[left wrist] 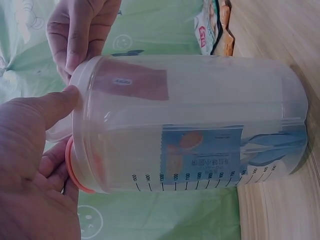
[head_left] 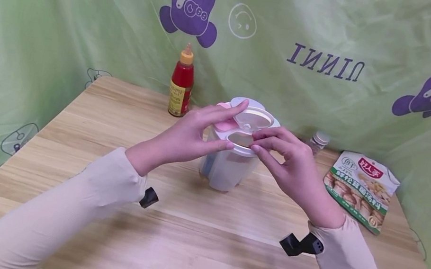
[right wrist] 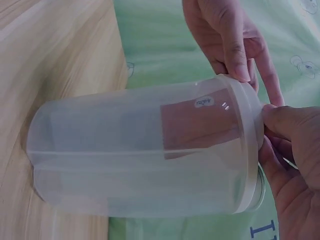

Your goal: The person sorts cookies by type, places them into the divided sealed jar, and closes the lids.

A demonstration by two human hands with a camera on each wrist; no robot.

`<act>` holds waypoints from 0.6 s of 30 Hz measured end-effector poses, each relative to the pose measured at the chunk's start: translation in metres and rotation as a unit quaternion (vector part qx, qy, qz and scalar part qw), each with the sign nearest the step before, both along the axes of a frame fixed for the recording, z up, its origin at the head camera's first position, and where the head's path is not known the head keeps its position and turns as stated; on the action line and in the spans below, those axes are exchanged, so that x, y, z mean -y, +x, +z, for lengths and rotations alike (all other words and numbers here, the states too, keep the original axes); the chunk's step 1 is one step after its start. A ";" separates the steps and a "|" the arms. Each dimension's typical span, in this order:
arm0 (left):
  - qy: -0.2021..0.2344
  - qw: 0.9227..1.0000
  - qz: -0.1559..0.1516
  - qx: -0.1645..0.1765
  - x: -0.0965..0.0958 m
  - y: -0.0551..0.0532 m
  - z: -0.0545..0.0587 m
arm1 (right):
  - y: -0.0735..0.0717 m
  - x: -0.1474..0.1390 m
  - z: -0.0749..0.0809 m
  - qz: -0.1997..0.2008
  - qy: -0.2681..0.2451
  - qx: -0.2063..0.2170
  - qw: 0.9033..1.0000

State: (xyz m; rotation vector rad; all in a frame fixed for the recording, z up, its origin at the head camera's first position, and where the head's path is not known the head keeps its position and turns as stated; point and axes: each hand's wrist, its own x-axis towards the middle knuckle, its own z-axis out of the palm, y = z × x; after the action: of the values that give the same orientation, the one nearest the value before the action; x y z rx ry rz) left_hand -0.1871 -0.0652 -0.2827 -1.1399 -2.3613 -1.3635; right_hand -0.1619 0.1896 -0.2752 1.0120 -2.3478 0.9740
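Observation:
A translucent plastic storage canister (head_left: pixel 227 170) with a divided lid stands upright on the table, one clear flap (head_left: pixel 253 119) raised. My left hand (head_left: pixel 202 134) holds its top, thumb on the front rim and fingers across the pink cap (head_left: pixel 225 123). Inside, a reddish-brown packet (right wrist: pixel 197 122) hangs in the upper part of one compartment, well above the bottom. My right hand (head_left: pixel 290 162) pinches at the open hole, its fingertips hiding the packet's upper end. A blue printed packet (left wrist: pixel 202 155) sits in another compartment, behind the measuring marks.
A red sauce bottle (head_left: pixel 182 85) with a yellow cap stands at the back left. Behind my right hand are a small lidded jar (head_left: pixel 319 142) and a green-and-white food pouch (head_left: pixel 361 189) lying near the right edge. Green printed cloth (head_left: pixel 326 24) hangs behind the wooden table (head_left: pixel 194 256).

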 end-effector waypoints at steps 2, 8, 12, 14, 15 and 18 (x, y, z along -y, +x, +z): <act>0.000 1.000 0.001 0.000 0.000 0.000 0.000 | 0.000 0.000 -0.001 0.000 0.007 -0.006 1.000; 0.002 1.000 0.001 0.004 0.000 0.000 0.000 | 0.000 -0.002 0.001 0.011 0.006 -0.010 1.000; 0.004 1.000 0.005 0.005 0.000 0.000 0.000 | 0.001 -0.007 0.004 0.017 -0.026 0.020 0.999; 0.005 1.000 0.007 0.004 0.000 0.000 -0.001 | 0.001 -0.014 0.005 0.012 -0.061 0.040 0.997; 0.006 1.000 0.008 0.003 0.000 0.000 -0.001 | 0.001 -0.018 0.006 0.006 -0.081 0.048 0.995; 0.007 1.000 0.011 0.001 0.000 0.000 -0.001 | -0.003 -0.032 0.006 -0.035 -0.135 0.057 0.989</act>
State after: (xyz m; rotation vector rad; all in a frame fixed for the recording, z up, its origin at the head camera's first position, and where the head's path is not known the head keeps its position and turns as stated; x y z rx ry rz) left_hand -0.1873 -0.0652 -0.2838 -1.1068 -2.3546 -1.3735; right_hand -0.1645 0.2219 -0.2690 0.7834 -2.2425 1.3106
